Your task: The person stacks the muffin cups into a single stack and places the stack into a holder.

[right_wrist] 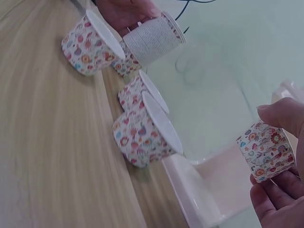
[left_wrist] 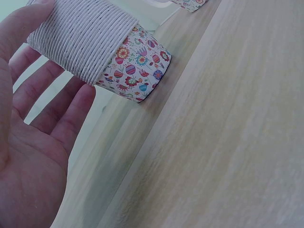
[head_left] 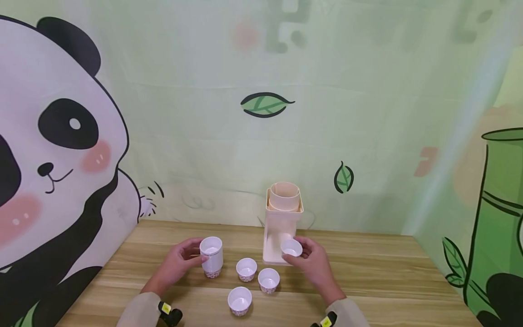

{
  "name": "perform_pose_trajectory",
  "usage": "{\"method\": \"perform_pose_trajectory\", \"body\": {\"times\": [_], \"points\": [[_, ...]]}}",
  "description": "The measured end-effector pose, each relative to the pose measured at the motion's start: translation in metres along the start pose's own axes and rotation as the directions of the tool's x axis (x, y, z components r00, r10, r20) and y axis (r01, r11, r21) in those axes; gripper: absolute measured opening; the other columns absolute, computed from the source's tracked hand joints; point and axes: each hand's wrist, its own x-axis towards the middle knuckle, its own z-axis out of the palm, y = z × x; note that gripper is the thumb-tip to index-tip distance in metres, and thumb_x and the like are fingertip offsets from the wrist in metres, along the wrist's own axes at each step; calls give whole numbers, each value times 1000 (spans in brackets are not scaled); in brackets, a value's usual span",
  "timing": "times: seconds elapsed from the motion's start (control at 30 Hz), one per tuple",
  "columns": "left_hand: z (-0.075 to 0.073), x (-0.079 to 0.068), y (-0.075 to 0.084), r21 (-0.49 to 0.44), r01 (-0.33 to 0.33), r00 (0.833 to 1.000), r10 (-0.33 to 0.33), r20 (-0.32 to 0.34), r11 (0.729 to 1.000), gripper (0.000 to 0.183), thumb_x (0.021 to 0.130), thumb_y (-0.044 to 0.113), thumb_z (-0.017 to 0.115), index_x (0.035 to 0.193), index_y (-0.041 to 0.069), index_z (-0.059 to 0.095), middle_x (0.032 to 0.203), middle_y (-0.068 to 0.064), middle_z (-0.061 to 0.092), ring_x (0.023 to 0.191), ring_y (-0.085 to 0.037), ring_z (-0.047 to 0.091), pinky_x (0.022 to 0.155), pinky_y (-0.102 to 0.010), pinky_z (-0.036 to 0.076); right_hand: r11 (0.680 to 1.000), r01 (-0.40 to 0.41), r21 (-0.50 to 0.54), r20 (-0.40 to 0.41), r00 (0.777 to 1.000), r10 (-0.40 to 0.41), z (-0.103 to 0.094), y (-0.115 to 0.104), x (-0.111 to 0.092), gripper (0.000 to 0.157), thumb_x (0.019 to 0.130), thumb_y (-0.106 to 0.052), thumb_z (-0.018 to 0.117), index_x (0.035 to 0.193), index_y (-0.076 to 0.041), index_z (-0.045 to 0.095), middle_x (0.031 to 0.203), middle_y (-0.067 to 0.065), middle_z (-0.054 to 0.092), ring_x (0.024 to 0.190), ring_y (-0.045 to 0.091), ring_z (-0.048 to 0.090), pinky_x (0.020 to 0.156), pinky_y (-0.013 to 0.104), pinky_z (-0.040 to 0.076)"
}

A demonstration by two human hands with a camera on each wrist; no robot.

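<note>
My left hand [head_left: 179, 261] grips a tall stack of nested paper baking cups [head_left: 212, 262]. In the left wrist view, the stack [left_wrist: 88, 38] shows many tight white rims above one cup wall printed with colourful flowers. Thumb and fingers lie on opposite sides of it. To the right, my right hand [head_left: 313, 264] pinches a single paper baking cup [head_left: 292, 249], whose flowered side [right_wrist: 266, 149] shows in the right wrist view. Between the hands stand three loose cups: a rear one [head_left: 247, 270], a right one [head_left: 268, 280] and a front one [head_left: 239, 300], all mouth up.
A pale pink holder [head_left: 282, 225] with a round tube on top stands behind the right hand's cup. The wooden table [head_left: 367, 272] meets a green printed backdrop [head_left: 196, 136] at its far edge and sides.
</note>
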Motion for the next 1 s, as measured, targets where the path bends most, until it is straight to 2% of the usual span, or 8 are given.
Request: {"method": "perform_pose_trajectory", "body": {"times": [0.1, 0.27, 0.37, 0.7, 1.0], "points": [[0, 0, 0, 0, 2, 1000, -2, 1, 1000, 56, 90, 19, 79, 139, 4, 58, 132, -23, 65, 120, -34, 65, 91, -23, 55, 1000, -2, 10, 7, 1000, 2, 4, -4, 0, 58, 76, -8, 90, 127, 3, 65, 119, 20, 71, 105, 27, 68, 83, 20, 57], [0, 0, 0, 0, 3, 1000, -3, 1, 1000, 55, 90, 19, 80, 139, 4, 58, 132, -23, 66, 119, -34, 66, 91, -23, 55, 1000, -9, 5, 19, 1000, 8, 14, -11, -2, 59, 77, -12, 91, 129, 1, 65, 121, 19, 71, 107, 27, 68, 93, 33, 59], [0, 0, 0, -3, -3, 1000, 3, 1, 1000, 55, 90, 18, 80, 139, 3, 58, 131, -23, 66, 118, -34, 66, 91, -23, 55, 1000, -5, 2, 34, 999, 5, 19, -14, -2, 60, 77, -13, 91, 129, 0, 64, 122, 18, 70, 108, 27, 68, 96, 36, 59], [0, -1, 0, 0, -14, 1000, 14, -2, 1000, 54, 91, 18, 79, 139, 4, 58, 130, -24, 67, 118, -33, 66, 90, -24, 56, 999, 37, 37, 89, 995, -41, 36, -18, 1, 62, 77, -10, 90, 130, 5, 61, 117, 20, 70, 104, 26, 68, 91, 29, 59], [1, -2, 3, 4, -17, 1000, 17, -4, 1000, 54, 91, 17, 79, 138, 4, 59, 130, -23, 67, 119, -33, 66, 91, -24, 56, 995, 86, 46, 148, 985, -92, 56, -24, 1, 58, 77, -8, 89, 127, 7, 62, 116, 22, 71, 104, 27, 69, 90, 27, 59]]}}
